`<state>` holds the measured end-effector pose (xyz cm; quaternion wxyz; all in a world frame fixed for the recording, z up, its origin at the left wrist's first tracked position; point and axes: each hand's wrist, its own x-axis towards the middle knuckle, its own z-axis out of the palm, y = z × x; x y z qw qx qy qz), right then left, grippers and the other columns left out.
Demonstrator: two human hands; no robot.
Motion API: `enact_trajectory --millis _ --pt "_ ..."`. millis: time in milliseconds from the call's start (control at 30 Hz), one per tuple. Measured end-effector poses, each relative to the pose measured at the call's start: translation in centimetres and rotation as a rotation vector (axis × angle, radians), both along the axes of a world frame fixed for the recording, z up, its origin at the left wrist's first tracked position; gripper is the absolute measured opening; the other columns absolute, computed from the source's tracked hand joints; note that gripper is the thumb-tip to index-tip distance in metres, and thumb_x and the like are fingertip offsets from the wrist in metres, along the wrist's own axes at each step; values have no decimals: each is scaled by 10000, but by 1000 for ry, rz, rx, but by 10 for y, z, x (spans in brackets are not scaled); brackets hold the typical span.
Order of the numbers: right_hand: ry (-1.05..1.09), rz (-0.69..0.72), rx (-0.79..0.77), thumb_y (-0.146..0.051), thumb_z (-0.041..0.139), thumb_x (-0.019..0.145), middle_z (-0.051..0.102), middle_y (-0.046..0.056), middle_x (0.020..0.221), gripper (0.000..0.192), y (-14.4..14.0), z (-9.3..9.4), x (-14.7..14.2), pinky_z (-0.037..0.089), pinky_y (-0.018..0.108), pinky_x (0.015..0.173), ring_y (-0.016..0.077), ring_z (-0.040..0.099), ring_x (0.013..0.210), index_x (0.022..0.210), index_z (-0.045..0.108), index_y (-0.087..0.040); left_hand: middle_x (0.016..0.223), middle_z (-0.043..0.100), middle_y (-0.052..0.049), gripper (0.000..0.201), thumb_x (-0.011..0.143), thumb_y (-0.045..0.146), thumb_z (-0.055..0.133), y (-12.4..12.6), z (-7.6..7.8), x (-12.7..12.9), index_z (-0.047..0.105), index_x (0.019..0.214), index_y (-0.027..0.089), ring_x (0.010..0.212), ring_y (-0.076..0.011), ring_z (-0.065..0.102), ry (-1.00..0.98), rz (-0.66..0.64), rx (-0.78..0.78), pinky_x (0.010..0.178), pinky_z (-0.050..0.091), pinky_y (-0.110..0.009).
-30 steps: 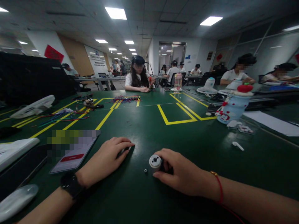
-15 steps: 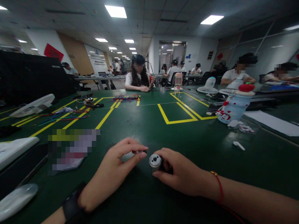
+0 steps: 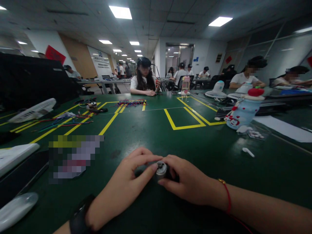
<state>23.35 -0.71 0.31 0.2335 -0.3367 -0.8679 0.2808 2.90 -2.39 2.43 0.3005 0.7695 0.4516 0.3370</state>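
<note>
I note a green table (image 3: pixel 151 133) marked with yellow lines, filling the lower view. At its far left lies a white fan (image 3: pixel 32 110), tilted on the surface; coloured wires (image 3: pixel 65 122) trail just beside it. A second bundle of wires (image 3: pixel 131 103) lies at the far edge, in front of a seated person (image 3: pixel 144 81). On the right stands a pale blue bottle (image 3: pixel 243 112) with a red cap, and beyond it a sheet of paper (image 3: pixel 285 128). A phone (image 3: pixel 73 159) lies flat near the left edge, its screen blurred.

My left hand (image 3: pixel 124 185), with a dark watch (image 3: pixel 79 216) at the wrist, reaches in from the lower left; its thumb and forefinger pinch at the front face of the motor (image 3: pixel 161 169). I cannot tell whether a small part sits between those fingertips. My right hand (image 3: pixel 190 182), with a red cord (image 3: pixel 227 195) at the wrist, is closed round the body of the motor from the right, holding it down on the table near the front centre. The motor is a small silver cylinder, its round end face turned towards the left hand.

A white earbud (image 3: pixel 248 152) lies alone on the table, well right of the hands.
</note>
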Motion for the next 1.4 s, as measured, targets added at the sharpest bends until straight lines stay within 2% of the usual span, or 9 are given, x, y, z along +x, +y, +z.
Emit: enact_trajectory --millis 100,233,500,700,800,900,1033,1233,1400 --pt "-15 -6 -15 -261 628 810 577 27 894 257 0 1 0 376 254 603 128 474 688 1046 562 -183 1003 642 -8 205 902 328 537 8 -5 -8 663 1058 286 935 -194 570 -158 118 -157 829 429 -305" --pt "-39 -20 -38 -285 623 817 580 30 908 255 0 2 1 385 260 605 128 477 682 1045 562 -187 805 624 -11 212 863 335 607 24 -19 -25 668 1011 197 663 -134 527 -493 199 -410 602 395 -226" --pt "-48 -21 -55 -300 620 820 582 25 908 273 -1 3 2 399 269 609 131 491 681 1063 557 -194 824 587 -20 201 854 288 607 36 -30 -42 649 1004 161 670 -106 531 -682 200 -489 636 442 -218" --pt "-46 -17 -54 -300 613 825 576 19 904 258 -1 2 2 398 266 602 127 488 676 1055 556 -198 778 588 0 198 837 302 644 33 -26 -39 659 981 166 648 -102 512 -610 198 -501 614 408 -212" --pt "-48 -22 -44 -300 615 822 571 15 894 253 0 1 2 395 265 599 127 485 676 1044 555 -196 746 571 22 289 785 306 718 28 -22 -36 646 1045 204 667 -120 512 -397 108 -479 606 386 -220" --pt "-40 -16 -28 -291 616 820 566 11 891 250 1 0 2 392 264 606 127 483 686 1040 551 -195 833 573 18 402 772 348 726 18 -17 -28 600 1148 279 758 -155 531 -175 -23 -350 671 409 -257" --pt "-14 5 0 -270 624 811 558 2 886 257 1 -1 1 381 257 612 123 477 699 1043 540 -196 1012 583 -8 228 869 377 606 7 -11 -12 649 1085 316 914 -184 541 -111 -86 -160 815 415 -320" --pt "-15 9 7 -270 621 816 544 0 869 237 1 -1 1 361 247 590 116 454 678 1025 538 -192 952 568 13 126 880 331 609 3 -9 3 709 957 330 914 -168 554 -124 3 -105 828 400 -313" --pt "-28 -3 -9 -268 634 808 555 -1 878 237 2 1 1 368 251 604 118 464 690 1015 545 -194 916 528 23 108 853 355 636 7 -6 -8 720 921 344 873 -165 541 -202 102 -78 798 381 -302"
